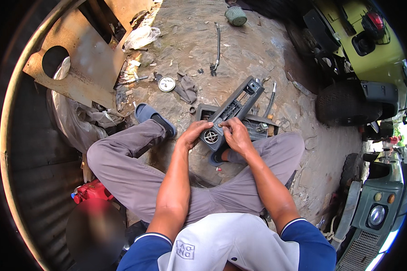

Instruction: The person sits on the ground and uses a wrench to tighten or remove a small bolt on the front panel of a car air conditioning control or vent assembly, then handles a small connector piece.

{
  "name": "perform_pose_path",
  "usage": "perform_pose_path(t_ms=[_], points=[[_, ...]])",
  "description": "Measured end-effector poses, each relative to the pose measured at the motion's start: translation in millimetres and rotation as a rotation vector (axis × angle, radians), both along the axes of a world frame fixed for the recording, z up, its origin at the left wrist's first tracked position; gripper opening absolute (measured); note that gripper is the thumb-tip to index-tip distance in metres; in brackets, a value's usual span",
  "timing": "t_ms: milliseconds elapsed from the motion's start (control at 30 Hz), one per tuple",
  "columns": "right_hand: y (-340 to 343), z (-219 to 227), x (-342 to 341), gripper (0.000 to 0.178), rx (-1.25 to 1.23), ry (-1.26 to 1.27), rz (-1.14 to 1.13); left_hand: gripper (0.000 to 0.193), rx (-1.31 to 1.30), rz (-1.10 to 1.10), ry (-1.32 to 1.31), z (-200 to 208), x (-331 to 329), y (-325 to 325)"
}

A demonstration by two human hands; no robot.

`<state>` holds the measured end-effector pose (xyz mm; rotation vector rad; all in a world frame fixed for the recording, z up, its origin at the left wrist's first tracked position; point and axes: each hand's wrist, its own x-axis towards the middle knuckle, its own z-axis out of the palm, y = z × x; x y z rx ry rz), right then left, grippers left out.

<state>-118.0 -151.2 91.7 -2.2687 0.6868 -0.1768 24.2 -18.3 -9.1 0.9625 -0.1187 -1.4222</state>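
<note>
Sitting on the stony ground (pixel 239 49), the person has a green vehicle (pixel 371 49) close at two o'clock and rusty metal sheets (pixel 86 63) at ten o'clock, leaving open room only ahead at twelve. A grey dashboard panel (pixel 233 108) rests between the knees, seemingly mid-work, its round vent (pixel 211 136) in place. The left hand (pixel 192 134) curls around the panel's near end; the right hand (pixel 236 134) pinches something small at its edge.

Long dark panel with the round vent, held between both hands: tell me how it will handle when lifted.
The panel looks like moulded plastic, so probably stiff and light for its length. Its far end juts well past the left hand and right hand, so it may tip. The open frame probably offers grip.
</note>
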Motion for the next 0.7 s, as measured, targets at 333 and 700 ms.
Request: perform_pose_path(t_ms=[333, 700], points=[[12.9, -5.6, -17.0, 0.031, 0.032, -0.117, -0.041, 0.041, -0.026, 0.0, 0.025, -8.5, -1.6, 3.2], [7.3, -4.9, -10.0, 0.02, -0.118, -0.121, 0.058, 0.043, -0.056, 0.013, 0.059, -1.3, -4.2, 2.2]])
